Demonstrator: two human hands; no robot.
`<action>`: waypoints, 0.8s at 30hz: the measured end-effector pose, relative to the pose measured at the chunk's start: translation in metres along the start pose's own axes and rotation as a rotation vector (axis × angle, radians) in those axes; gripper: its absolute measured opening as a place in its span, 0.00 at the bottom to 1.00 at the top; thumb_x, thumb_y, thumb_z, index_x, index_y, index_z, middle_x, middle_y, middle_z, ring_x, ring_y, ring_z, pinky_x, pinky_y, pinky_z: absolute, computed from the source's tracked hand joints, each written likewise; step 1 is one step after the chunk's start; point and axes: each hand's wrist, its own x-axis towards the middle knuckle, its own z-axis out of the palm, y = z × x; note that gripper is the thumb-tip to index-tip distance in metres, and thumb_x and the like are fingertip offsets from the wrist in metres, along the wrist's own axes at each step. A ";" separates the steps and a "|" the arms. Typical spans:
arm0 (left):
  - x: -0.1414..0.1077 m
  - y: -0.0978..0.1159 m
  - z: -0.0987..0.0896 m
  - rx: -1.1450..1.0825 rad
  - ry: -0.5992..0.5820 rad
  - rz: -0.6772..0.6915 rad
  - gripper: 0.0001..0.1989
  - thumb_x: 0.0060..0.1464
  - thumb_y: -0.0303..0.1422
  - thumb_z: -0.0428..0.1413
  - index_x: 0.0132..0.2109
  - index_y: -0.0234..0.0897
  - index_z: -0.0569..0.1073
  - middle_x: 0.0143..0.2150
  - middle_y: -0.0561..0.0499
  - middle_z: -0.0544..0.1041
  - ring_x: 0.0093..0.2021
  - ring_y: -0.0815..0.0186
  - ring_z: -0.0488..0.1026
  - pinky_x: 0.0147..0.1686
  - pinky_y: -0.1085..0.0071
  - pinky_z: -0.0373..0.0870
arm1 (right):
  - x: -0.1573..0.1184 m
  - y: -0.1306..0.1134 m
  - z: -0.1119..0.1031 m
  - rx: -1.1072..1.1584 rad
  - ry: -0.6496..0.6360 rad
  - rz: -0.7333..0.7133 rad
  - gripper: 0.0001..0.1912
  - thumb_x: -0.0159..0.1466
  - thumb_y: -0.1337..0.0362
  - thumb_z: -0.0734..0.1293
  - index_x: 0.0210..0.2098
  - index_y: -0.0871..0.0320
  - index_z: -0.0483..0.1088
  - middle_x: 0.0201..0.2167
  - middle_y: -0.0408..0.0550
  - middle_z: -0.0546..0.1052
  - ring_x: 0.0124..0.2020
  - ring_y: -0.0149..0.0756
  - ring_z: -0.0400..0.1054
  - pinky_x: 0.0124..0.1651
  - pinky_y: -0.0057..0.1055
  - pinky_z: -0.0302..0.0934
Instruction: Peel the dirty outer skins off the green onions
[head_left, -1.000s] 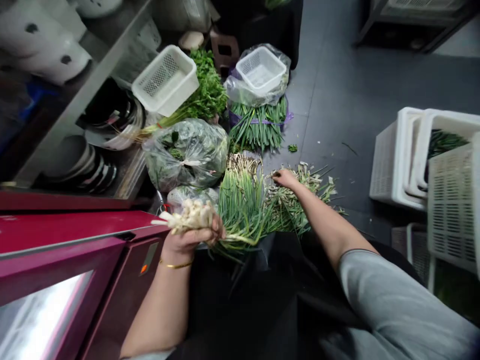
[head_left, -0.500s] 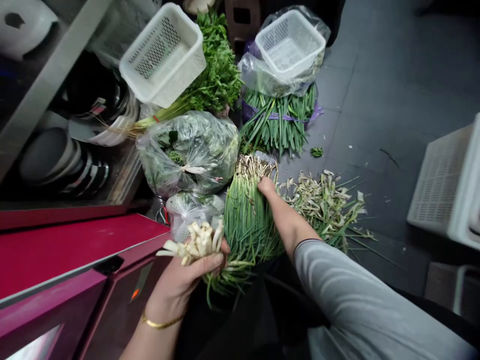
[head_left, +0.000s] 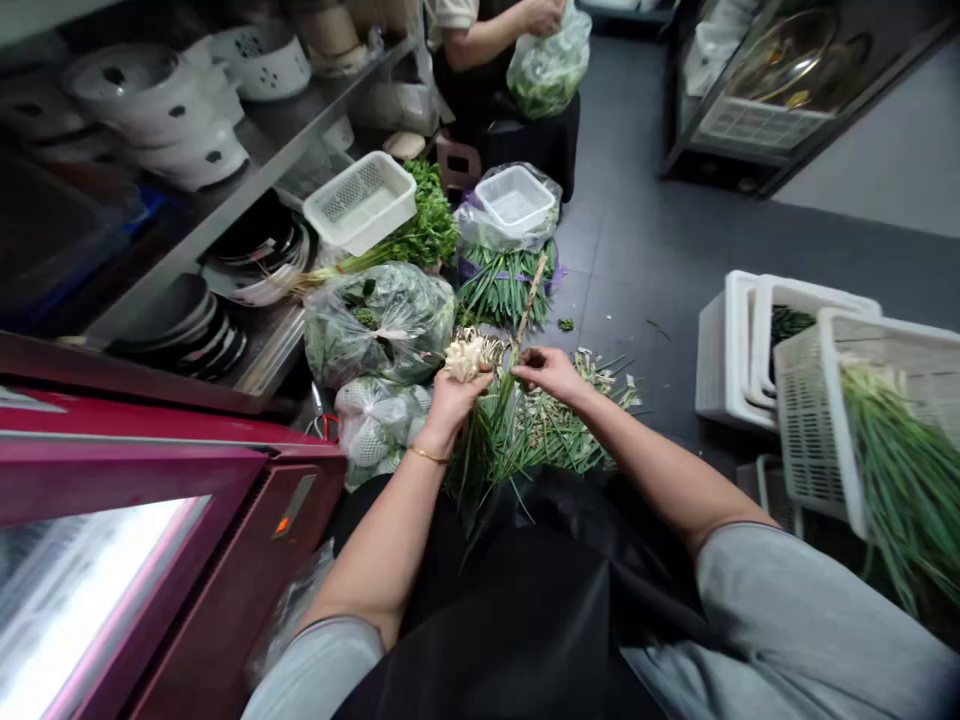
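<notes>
My left hand (head_left: pixel 457 400) is closed round a bunch of spring onions (head_left: pixel 464 360), white root ends up and green leaves hanging below. Just to its right, my right hand (head_left: pixel 551 372) pinches a single spring onion (head_left: pixel 531 300) whose brownish, dry-skinned end points up and away. The fingertips of both hands are close together at this stalk; whether the left ones also grip it I cannot tell. Beneath the hands lies a pile of stripped leaves and trimmings (head_left: pixel 570 425), and more uncleaned spring onions are mostly hidden behind my left hand.
Bagged greens (head_left: pixel 379 320) and a clear bag of netted round produce (head_left: pixel 367 430) stand at left. Beyond are Chinese chives (head_left: pixel 502 285) and white baskets (head_left: pixel 360 205). At right, a crate (head_left: pixel 802 420) holds spring onions. A co-worker's hand (head_left: pixel 541 15) holds a bag of greens.
My view has tilted up and widened. My right hand has left the spring onion heap and now holds one stalk beside my left hand, which has moved forward and right with its bunch.
</notes>
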 end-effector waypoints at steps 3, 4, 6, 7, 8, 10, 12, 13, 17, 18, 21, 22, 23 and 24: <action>-0.012 -0.013 0.020 -0.030 -0.121 -0.015 0.17 0.31 0.35 0.70 0.30 0.31 0.77 0.26 0.52 0.75 0.26 0.71 0.69 0.27 0.73 0.66 | -0.043 -0.009 0.008 -0.131 0.016 -0.038 0.20 0.54 0.48 0.70 0.26 0.60 0.67 0.18 0.43 0.71 0.19 0.29 0.66 0.24 0.28 0.60; -0.015 -0.016 0.023 -0.042 -0.146 -0.018 0.17 0.31 0.34 0.70 0.30 0.32 0.76 0.26 0.53 0.75 0.25 0.71 0.69 0.27 0.73 0.66 | -0.053 -0.010 0.008 -0.166 0.008 -0.051 0.20 0.56 0.47 0.69 0.26 0.60 0.67 0.18 0.43 0.71 0.19 0.30 0.67 0.25 0.28 0.60; -0.020 -0.020 0.025 -0.056 -0.173 -0.032 0.17 0.30 0.33 0.70 0.30 0.32 0.76 0.26 0.53 0.75 0.25 0.71 0.69 0.26 0.73 0.66 | -0.066 -0.010 0.006 -0.236 -0.034 -0.084 0.20 0.58 0.47 0.67 0.25 0.59 0.67 0.19 0.44 0.72 0.20 0.31 0.69 0.26 0.28 0.61; -0.021 -0.021 0.025 -0.055 -0.181 -0.044 0.17 0.30 0.33 0.70 0.30 0.32 0.75 0.26 0.53 0.75 0.25 0.71 0.68 0.26 0.74 0.65 | -0.069 -0.010 0.004 -0.267 -0.065 -0.099 0.20 0.59 0.48 0.66 0.24 0.60 0.68 0.20 0.45 0.73 0.22 0.32 0.70 0.27 0.28 0.62; -0.022 -0.021 0.024 -0.050 -0.186 -0.060 0.17 0.30 0.32 0.70 0.29 0.32 0.75 0.26 0.53 0.74 0.25 0.71 0.68 0.25 0.74 0.65 | -0.071 -0.011 0.001 -0.288 -0.087 -0.109 0.20 0.61 0.49 0.66 0.25 0.60 0.69 0.21 0.46 0.75 0.23 0.32 0.71 0.29 0.28 0.62; -0.022 -0.021 0.023 -0.032 -0.205 -0.090 0.17 0.30 0.32 0.70 0.29 0.32 0.75 0.26 0.53 0.74 0.24 0.71 0.68 0.24 0.74 0.64 | -0.069 -0.011 -0.003 -0.290 -0.090 -0.111 0.18 0.61 0.50 0.66 0.29 0.61 0.71 0.25 0.48 0.77 0.25 0.32 0.72 0.30 0.28 0.63; -0.020 -0.020 0.023 -0.019 -0.231 -0.098 0.17 0.29 0.31 0.70 0.30 0.31 0.76 0.26 0.53 0.75 0.26 0.71 0.69 0.26 0.74 0.66 | -0.063 -0.013 -0.006 -0.254 -0.085 -0.084 0.17 0.60 0.51 0.68 0.30 0.61 0.71 0.25 0.47 0.76 0.24 0.31 0.72 0.28 0.27 0.63; -0.018 -0.020 0.024 -0.016 -0.245 -0.100 0.17 0.29 0.30 0.70 0.30 0.31 0.76 0.27 0.52 0.76 0.27 0.71 0.69 0.27 0.74 0.66 | -0.060 -0.013 -0.008 -0.229 -0.088 -0.064 0.16 0.60 0.52 0.69 0.29 0.61 0.71 0.24 0.46 0.75 0.22 0.30 0.71 0.27 0.27 0.63; -0.010 -0.017 0.020 0.011 -0.256 -0.132 0.16 0.30 0.29 0.70 0.31 0.31 0.76 0.28 0.51 0.76 0.27 0.71 0.70 0.28 0.74 0.66 | -0.047 -0.018 -0.021 0.049 -0.026 0.069 0.12 0.59 0.57 0.70 0.28 0.61 0.70 0.18 0.42 0.71 0.17 0.28 0.65 0.23 0.28 0.62; -0.008 -0.016 0.018 0.021 -0.248 -0.146 0.16 0.30 0.29 0.69 0.31 0.31 0.76 0.28 0.51 0.76 0.27 0.71 0.69 0.27 0.74 0.66 | -0.044 -0.020 -0.028 0.154 0.032 0.088 0.11 0.59 0.58 0.70 0.28 0.62 0.71 0.18 0.42 0.70 0.16 0.27 0.64 0.22 0.28 0.62; -0.005 -0.013 0.013 0.026 -0.232 -0.170 0.16 0.30 0.29 0.69 0.31 0.31 0.77 0.28 0.51 0.76 0.27 0.70 0.70 0.27 0.74 0.65 | -0.037 -0.023 -0.058 0.455 0.290 0.041 0.10 0.58 0.61 0.71 0.29 0.63 0.71 0.18 0.41 0.70 0.16 0.25 0.62 0.21 0.26 0.60; -0.005 -0.012 0.012 0.025 -0.238 -0.168 0.16 0.30 0.28 0.69 0.31 0.31 0.77 0.29 0.51 0.76 0.28 0.70 0.70 0.27 0.74 0.66 | -0.035 -0.023 -0.070 0.542 0.391 0.009 0.10 0.58 0.61 0.71 0.29 0.62 0.71 0.18 0.40 0.69 0.17 0.24 0.62 0.21 0.24 0.60; -0.004 -0.012 0.011 0.026 -0.249 -0.163 0.15 0.30 0.28 0.69 0.31 0.31 0.77 0.29 0.51 0.76 0.28 0.70 0.71 0.27 0.74 0.66 | -0.034 -0.022 -0.084 0.619 0.490 -0.021 0.10 0.58 0.61 0.71 0.29 0.62 0.70 0.18 0.38 0.68 0.17 0.23 0.61 0.21 0.23 0.59; -0.004 -0.011 0.009 0.030 -0.265 -0.160 0.15 0.30 0.28 0.69 0.31 0.31 0.77 0.29 0.51 0.76 0.28 0.70 0.71 0.27 0.74 0.66 | -0.032 -0.021 -0.097 0.682 0.580 -0.046 0.10 0.58 0.61 0.72 0.29 0.61 0.69 0.18 0.37 0.67 0.17 0.22 0.61 0.21 0.22 0.59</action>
